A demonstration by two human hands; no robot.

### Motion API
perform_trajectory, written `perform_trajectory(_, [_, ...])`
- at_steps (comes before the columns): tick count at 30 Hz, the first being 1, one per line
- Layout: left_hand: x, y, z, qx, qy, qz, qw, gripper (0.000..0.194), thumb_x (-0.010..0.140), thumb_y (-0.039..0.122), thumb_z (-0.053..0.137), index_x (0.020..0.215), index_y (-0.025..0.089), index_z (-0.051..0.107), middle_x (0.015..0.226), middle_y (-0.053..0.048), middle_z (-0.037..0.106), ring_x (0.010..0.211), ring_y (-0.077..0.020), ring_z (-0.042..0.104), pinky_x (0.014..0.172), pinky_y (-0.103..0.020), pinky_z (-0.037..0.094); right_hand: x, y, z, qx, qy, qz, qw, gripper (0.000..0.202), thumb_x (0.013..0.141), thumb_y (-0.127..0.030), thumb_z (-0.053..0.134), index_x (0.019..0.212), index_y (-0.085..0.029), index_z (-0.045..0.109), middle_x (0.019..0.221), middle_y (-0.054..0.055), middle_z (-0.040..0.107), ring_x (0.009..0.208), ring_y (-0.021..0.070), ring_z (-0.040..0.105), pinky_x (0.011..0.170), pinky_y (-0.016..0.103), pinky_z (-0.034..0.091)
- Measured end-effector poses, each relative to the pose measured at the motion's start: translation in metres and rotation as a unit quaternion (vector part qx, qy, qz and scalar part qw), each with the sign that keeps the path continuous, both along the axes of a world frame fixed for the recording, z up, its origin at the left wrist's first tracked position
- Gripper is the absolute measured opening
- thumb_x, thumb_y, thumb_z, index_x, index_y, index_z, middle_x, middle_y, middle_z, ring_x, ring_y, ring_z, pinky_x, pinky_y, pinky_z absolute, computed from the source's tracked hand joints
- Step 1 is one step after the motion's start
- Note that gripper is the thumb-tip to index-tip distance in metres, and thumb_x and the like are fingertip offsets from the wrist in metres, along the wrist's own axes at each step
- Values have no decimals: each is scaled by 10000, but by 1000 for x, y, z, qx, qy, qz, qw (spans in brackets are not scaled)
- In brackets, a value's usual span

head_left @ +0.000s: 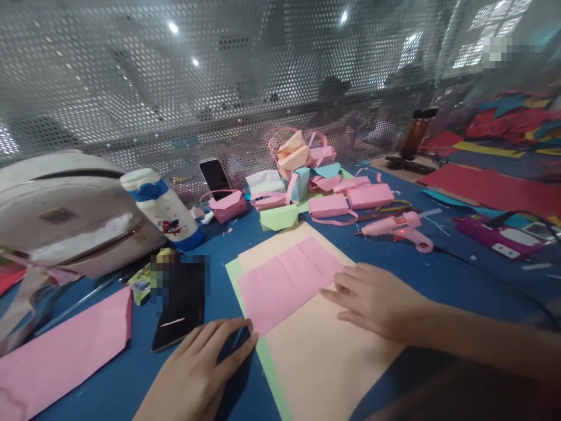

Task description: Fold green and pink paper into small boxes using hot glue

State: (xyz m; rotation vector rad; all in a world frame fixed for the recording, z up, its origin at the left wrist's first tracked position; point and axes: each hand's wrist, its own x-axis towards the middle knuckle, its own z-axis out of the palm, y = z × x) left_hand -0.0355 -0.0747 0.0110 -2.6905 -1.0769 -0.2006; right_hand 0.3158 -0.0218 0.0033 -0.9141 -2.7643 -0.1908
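Observation:
A creased pink sheet of paper [284, 280] lies on a larger peach sheet [324, 356], with a green sheet [274, 374] showing underneath along the left edge. My left hand [197, 368] has its thumb and index finger close together at the pink sheet's lower left corner, pinching it. Over the right end of the pink sheet is my right hand [381, 298], its fingers apart and its tips resting on the paper.
Behind the sheets stand small folded paper bags [328, 206]. A pink glue gun [401, 228] with a cord lies to the right, near a purple power strip [499, 234]. Leftward are a dark phone [184, 298], a bottle [164, 210], a backpack [83, 210] and pink paper [74, 351].

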Motion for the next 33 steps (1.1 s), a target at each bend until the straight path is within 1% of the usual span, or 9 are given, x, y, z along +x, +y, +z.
perform_trajectory(4, [-3,-4,-4,-8,-5,3,1000,655,823,-1,382,1370,320,546,1287,-72,634,1093,-252,618,845,-368,540,-30,-1,-2,-63,-15,69,995,396,1001,-342,530,1334,-128,554,979,97,666,862,234,546,744,357,373])
perform_trajectory(9, [-5,-8,-9,10,-6,-19,1000,645,791,16,398,1387,222,533,1263,-99,661,1051,-268,637,822,-390,559,-60,3,7,-105,-22,145,984,387,1029,-329,476,1354,-133,546,995,85,668,841,222,534,709,349,363])
perform_trajectory(14, [-6,-7,-9,35,-10,-51,998,592,811,26,388,1357,174,563,1253,-100,685,1079,-259,643,825,-373,575,-88,7,10,-124,-27,182,975,378,1032,-347,466,1348,-165,564,958,57,664,805,212,512,667,339,333])
perform_trajectory(18, [-9,-6,-10,34,-2,-51,998,576,859,46,382,1400,178,527,1335,-69,648,1176,-242,608,890,-358,565,-98,7,10,-133,-21,192,972,363,1033,-346,461,1327,-173,587,928,49,658,787,207,496,656,339,316])
perform_trajectory(21, [-12,-5,-11,31,22,-54,998,543,900,85,390,1420,183,510,1368,-67,628,1179,-254,612,885,-376,568,-92,6,11,-139,-20,168,976,342,1036,-324,452,1318,-196,597,917,52,653,780,209,487,649,339,299])
perform_trajectory(24, [-12,-6,-11,27,30,-52,998,523,923,99,383,1422,192,511,1382,-63,618,1178,-257,618,892,-385,559,-75,6,11,-138,-19,127,982,326,1041,-269,414,1295,-200,607,912,59,651,772,208,486,657,337,297])
perform_trajectory(27, [-11,-6,-9,28,32,-36,998,518,936,99,370,1418,221,516,1389,-38,615,1187,-243,614,924,-376,532,-51,8,8,-125,-8,90,988,330,1030,-219,391,1260,-191,626,902,66,661,785,215,512,694,341,326])
perform_trajectory(31, [-8,-4,-3,71,34,-74,994,492,930,101,349,1355,189,581,1286,-48,688,1100,-233,656,844,-348,531,-12,12,1,-113,-4,34,993,381,1027,-182,328,1227,-189,652,934,77,691,855,234,572,764,363,385])
perform_trajectory(33, [-7,-2,-2,92,31,-80,992,495,922,85,339,1321,194,611,1251,-41,707,1075,-223,664,829,-339,519,6,13,-1,-102,-2,7,995,411,1033,-186,297,1215,-198,665,970,80,704,881,235,591,784,368,404])
